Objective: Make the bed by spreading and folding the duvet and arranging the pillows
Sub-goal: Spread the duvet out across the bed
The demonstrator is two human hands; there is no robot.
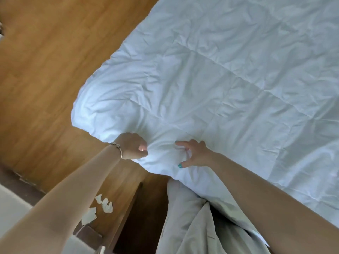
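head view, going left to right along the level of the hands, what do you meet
Wooden floor → bracelet → left hand gripping the duvet → right hand with fingers spread on it → more duvet.

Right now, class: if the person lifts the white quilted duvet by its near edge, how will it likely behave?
The white quilted duvet probably flops and drapes: it creases everywhere and bunches where the left hand grips it. Its puffy corner suggests it is light for its size. It likely drags rather than slides.

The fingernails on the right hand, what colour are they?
Teal-green, seen in the head view on the right hand touching the white duvet.
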